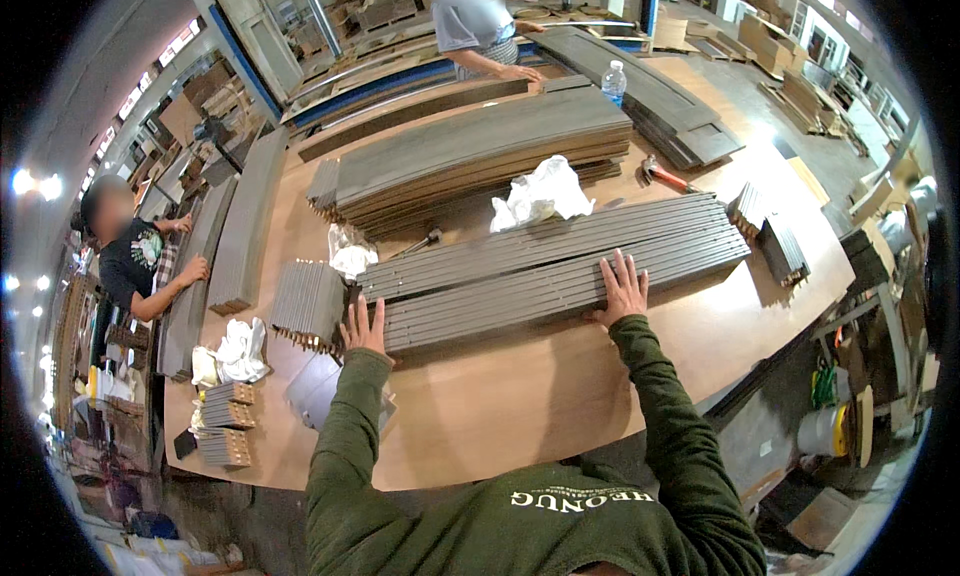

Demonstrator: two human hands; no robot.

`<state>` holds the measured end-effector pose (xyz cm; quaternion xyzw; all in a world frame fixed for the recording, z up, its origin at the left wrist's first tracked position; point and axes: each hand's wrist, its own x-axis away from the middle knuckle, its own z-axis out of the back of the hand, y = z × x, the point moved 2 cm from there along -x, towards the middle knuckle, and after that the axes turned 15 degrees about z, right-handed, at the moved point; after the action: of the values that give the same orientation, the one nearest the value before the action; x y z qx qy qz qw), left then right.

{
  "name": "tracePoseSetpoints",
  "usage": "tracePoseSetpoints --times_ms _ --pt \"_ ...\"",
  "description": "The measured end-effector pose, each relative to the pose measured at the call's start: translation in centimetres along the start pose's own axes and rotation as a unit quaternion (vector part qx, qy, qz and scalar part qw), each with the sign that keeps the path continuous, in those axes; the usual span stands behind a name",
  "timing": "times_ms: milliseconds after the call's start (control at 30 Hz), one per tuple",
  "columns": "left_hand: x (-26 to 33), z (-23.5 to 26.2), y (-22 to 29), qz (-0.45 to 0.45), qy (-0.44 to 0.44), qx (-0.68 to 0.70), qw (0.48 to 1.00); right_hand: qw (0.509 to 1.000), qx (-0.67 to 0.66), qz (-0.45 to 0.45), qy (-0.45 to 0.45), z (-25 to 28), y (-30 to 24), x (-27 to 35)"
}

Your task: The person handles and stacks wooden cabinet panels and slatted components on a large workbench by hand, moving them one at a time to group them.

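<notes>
Long grey wooden strips [480, 321] lie side by side on edge in front of me, in two groups with a narrow dark gap between them. My left hand [365, 328] rests at their left end with the fingers spread. Near the right part of the front group, my right hand [625, 290] lies flat with its fingers apart. Neither hand holds anything. Beside my left hand stands a bundle of short grey strips [306, 301]. Further short pieces [782, 248] stand past the right end of the strips.
The wooden table [480, 426] also bears a stack of wide grey boards [480, 151], white cloths [542, 194], a hammer [668, 176], a water bottle [613, 82] and small grey blocks [226, 421]. One person [140, 251] works at the left, another [478, 26] at the far side.
</notes>
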<state>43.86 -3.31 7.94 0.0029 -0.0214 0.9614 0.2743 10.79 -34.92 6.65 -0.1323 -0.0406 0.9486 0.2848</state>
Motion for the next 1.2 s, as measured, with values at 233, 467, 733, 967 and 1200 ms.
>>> tracePoseSetpoints --times_ms 233,467,733,967,1200 --pt "-3.4 -2.4 -0.5 -0.007 -0.046 0.037 0.998 0.999 0.02 -0.007 -0.024 -0.5 1.1 -1.0" --pt "-2.0 -1.5 0.3 0.005 -0.004 0.228 0.974 0.999 0.016 -0.019 -0.039 1.0 0.7 -1.0" --pt "-1.1 -10.2 -2.0 0.123 -0.052 0.686 0.716 1.0 -0.014 -0.012 -0.017 0.4 1.1 -1.0" --pt "-1.8 -10.0 -1.1 0.275 0.055 0.705 0.652 0.969 0.036 -0.012 0.244 -1.7 8.1 4.4" --pt "-1.6 -11.7 -2.7 0.248 0.05 0.705 0.663 0.935 -0.178 -0.096 0.291 -3.1 11.0 6.6"
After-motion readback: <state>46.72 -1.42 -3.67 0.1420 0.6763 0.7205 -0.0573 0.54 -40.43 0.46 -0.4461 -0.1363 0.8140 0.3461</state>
